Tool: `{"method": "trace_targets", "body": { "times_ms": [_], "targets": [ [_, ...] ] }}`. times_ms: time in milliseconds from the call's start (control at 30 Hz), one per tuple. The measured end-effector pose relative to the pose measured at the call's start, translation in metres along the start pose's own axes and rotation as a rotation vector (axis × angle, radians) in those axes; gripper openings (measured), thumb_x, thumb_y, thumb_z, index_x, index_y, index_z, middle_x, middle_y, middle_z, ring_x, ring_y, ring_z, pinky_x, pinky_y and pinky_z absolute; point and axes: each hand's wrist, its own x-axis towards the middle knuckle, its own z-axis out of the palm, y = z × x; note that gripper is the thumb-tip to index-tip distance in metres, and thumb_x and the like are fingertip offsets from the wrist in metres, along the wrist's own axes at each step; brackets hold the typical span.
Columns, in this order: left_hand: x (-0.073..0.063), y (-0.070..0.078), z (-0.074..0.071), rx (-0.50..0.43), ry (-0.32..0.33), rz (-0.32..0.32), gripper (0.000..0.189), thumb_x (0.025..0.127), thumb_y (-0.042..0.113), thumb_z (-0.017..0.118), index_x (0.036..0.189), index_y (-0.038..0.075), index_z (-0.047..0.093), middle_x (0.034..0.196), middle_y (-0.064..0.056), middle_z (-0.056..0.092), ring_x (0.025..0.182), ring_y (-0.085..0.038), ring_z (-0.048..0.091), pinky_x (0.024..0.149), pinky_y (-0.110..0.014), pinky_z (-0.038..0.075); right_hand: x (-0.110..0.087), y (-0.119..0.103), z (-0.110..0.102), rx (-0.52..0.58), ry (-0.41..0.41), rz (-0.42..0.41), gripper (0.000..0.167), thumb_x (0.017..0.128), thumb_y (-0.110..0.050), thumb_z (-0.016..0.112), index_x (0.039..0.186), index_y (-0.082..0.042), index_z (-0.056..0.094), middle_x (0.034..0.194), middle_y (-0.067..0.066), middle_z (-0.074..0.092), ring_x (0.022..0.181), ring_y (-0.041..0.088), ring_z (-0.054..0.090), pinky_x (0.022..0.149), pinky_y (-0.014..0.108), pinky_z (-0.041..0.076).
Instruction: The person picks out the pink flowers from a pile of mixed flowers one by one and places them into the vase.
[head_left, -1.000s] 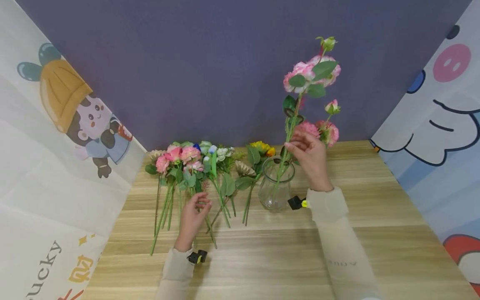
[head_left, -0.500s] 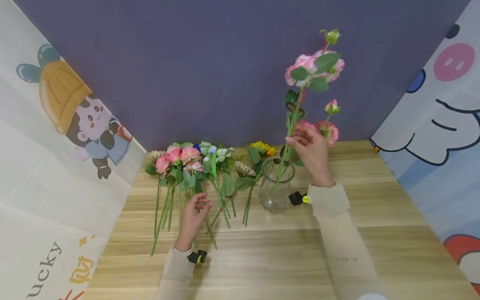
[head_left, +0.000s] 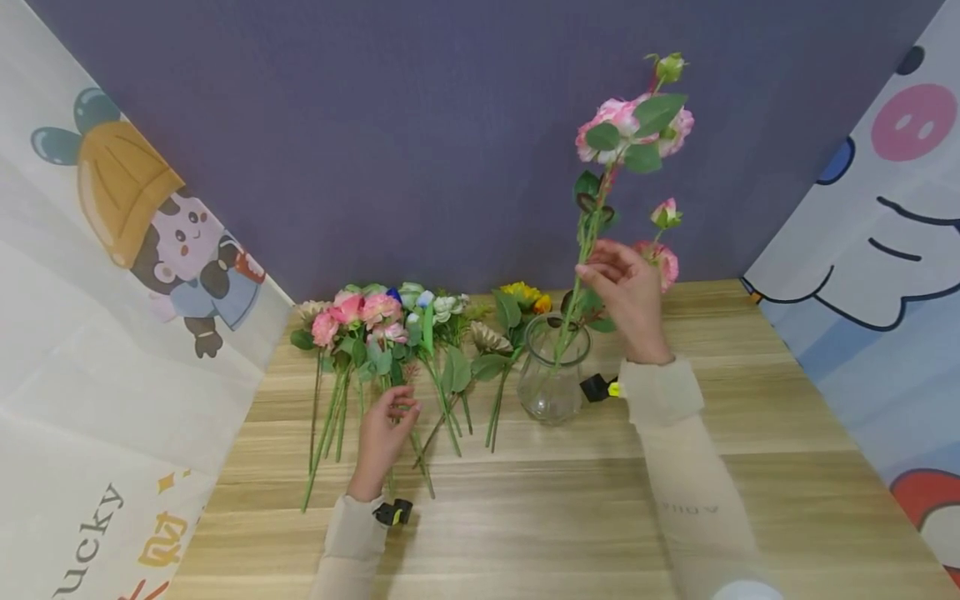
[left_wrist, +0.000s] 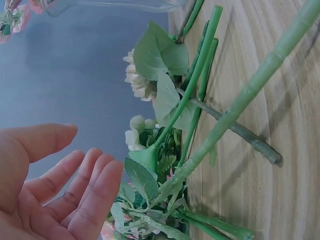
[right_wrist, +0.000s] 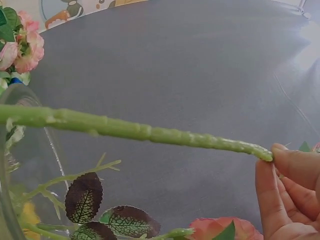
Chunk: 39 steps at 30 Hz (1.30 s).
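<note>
My right hand [head_left: 630, 304] pinches the green stem of a tall artificial pink rose spray [head_left: 617, 117] between thumb and fingertips. In the right wrist view, that stem [right_wrist: 150, 132] runs from the fingertips back over the vase mouth. The clear glass vase [head_left: 551, 407] stands upright on the table, with stems reaching down inside it. Another pink flower [head_left: 662, 262] with a bud shows behind the right hand. My left hand [head_left: 384, 437] hovers over the lying flower stems, fingers loosely bent and holding nothing; in the left wrist view its palm and fingers [left_wrist: 80, 195] show bare.
Left of the vase lie pink flowers [head_left: 381, 308], white flowers [head_left: 447, 307], a beige flower [head_left: 489, 337] and a yellow sunflower [head_left: 521, 292], stems toward the front. A dark wall [head_left: 450, 167] rises behind the wooden table [head_left: 525, 517]; printed curtains flank it.
My right hand has shifted slightly up and to the right, and the pink rose spray has risen and moved right with it. The left hand has barely moved.
</note>
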Motion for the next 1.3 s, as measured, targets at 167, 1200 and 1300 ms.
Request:
{"method": "trace_targets", "body": {
  "times_ms": [167,1200,1300],
  "targets": [
    [0.0,-0.001,0.0,0.002,0.017,0.009,0.025,0.086,0.007,0.067,0.11,0.003,0.064,0.095,-0.011,0.068,0.077,-0.025,0.063,0.062,-0.027,0.049,0.004,-0.001,0.0,0.019,0.01,0.007,0.029,0.08,0.001,0.072,0.107,-0.002,0.064,0.092,0.001,0.064,0.08,0.009,0.063,0.072,0.017,0.052],
    [-0.002,-0.011,-0.008,0.065,0.055,-0.094,0.016,0.079,0.002,0.071,0.094,0.001,0.066,0.093,-0.013,0.067,0.075,-0.024,0.064,0.059,-0.027,0.049,-0.002,0.013,0.0,-0.21,-0.026,0.0,0.035,0.081,-0.005,0.073,0.112,0.006,0.061,0.084,-0.01,0.064,0.076,0.004,0.062,0.065,0.015,0.051],
    [-0.003,-0.012,-0.009,0.063,0.054,-0.103,0.014,0.079,0.002,0.071,0.091,0.002,0.066,0.092,-0.013,0.067,0.075,-0.023,0.064,0.06,-0.027,0.049,-0.005,0.018,0.001,-0.216,-0.045,-0.004,0.036,0.08,-0.001,0.073,0.113,0.008,0.06,0.083,-0.01,0.064,0.074,0.003,0.061,0.063,0.015,0.05]
  ]
}}
